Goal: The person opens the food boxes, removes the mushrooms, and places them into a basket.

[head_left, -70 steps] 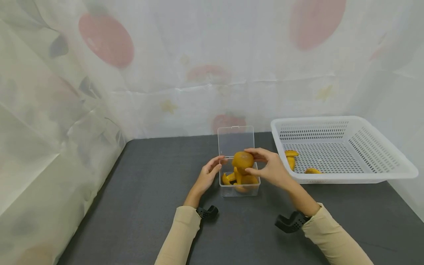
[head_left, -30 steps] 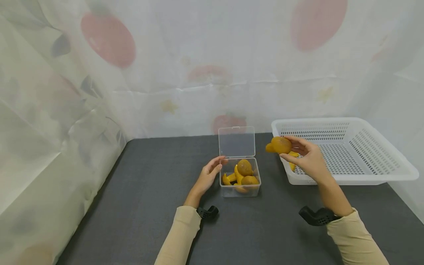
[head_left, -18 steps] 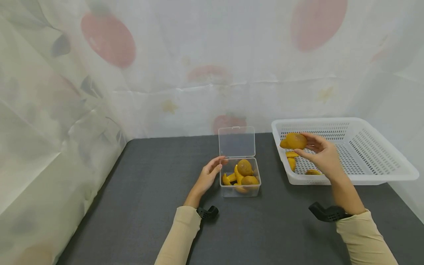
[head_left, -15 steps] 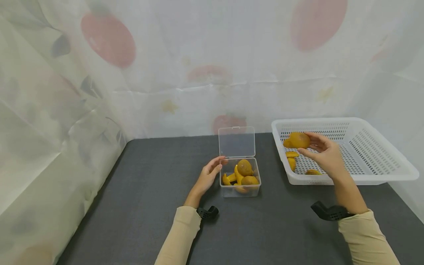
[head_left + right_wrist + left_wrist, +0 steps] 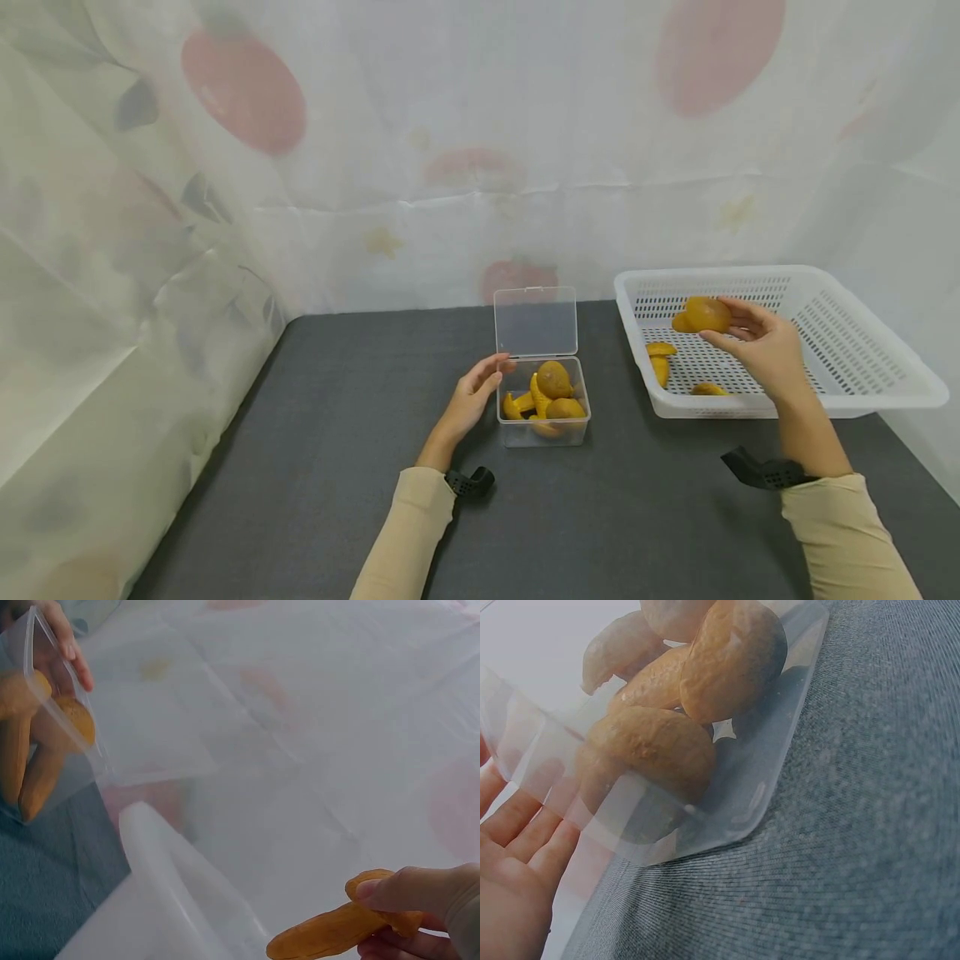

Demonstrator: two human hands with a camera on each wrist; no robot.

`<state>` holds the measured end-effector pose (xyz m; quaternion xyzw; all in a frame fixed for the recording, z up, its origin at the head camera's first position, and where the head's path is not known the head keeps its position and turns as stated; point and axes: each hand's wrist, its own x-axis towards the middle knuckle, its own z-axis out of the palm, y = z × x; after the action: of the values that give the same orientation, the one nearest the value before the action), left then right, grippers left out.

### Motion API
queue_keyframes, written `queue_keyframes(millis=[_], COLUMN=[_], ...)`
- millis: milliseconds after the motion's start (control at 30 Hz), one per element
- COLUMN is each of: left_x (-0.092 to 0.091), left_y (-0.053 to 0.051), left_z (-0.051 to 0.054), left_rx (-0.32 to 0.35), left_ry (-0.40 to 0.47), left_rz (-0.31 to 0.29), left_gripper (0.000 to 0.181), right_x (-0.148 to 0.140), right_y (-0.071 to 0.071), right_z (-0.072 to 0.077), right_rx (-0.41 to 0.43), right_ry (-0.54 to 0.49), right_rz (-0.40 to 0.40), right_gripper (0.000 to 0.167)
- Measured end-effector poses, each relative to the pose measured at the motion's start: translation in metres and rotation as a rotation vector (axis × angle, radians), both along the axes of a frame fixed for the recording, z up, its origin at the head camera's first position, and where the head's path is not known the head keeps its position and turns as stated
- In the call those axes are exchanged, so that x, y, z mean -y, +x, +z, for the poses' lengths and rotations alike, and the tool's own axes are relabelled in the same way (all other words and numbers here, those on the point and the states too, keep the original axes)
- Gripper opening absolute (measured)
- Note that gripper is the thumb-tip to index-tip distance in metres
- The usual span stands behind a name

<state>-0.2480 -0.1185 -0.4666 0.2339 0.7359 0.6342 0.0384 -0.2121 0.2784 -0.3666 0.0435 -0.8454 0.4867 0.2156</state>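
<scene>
My right hand [image 5: 767, 346] pinches a yellow-brown mushroom [image 5: 707, 315] over the white basket [image 5: 652, 402]; the right wrist view shows the held mushroom [image 5: 330, 930] between thumb and fingers, stem outward. A clear plastic box [image 5: 542, 433] with its hinged lid [image 5: 536, 323] raised stands mid-table. Several mushrooms [image 5: 555, 380] lie inside it. At the box's back left side rests my left hand [image 5: 468, 398]; in the left wrist view its fingers [image 5: 526, 825] lie fairly straight against the clear wall, holding nothing else.
One mushroom [image 5: 660, 360] lies at the basket's left end, and another mushroom [image 5: 707, 388] near its front wall. A dark grey cloth [image 5: 337, 450] covers the table. Behind and to the left hang pale printed curtains [image 5: 375, 167].
My right hand has carried the mushroom from above the box rightward to over the basket. A mushroom shows in the box where that hand was. My left hand stays by the box.
</scene>
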Motion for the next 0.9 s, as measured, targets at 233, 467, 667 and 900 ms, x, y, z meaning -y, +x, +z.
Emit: queue_keyframes(millis=[233, 467, 667, 900], left_x=[0.0, -0.001, -0.001, 0.0], left_y=[0.0, -0.001, -0.002, -0.001], left_z=[0.0, -0.001, -0.002, -0.001], left_rx=[0.002, -0.006, -0.028, 0.007], left_ry=[0.018, 0.021, 0.006, 0.019], left_rz=[-0.006, -0.005, 0.001, -0.016], left_gripper=[0.041, 0.042, 0.042, 0.042], right_x=[-0.011, -0.02, -0.024, -0.024], right_y=[-0.003, -0.006, -0.01, -0.012], right_z=[-0.004, -0.008, -0.011, -0.014], right_rx=[0.053, 0.126, 0.168, 0.23], right_ry=[0.027, 0.077, 0.117, 0.177], right_rz=[-0.051, -0.107, -0.144, -0.149], right_gripper=[0.057, 0.06, 0.059, 0.06])
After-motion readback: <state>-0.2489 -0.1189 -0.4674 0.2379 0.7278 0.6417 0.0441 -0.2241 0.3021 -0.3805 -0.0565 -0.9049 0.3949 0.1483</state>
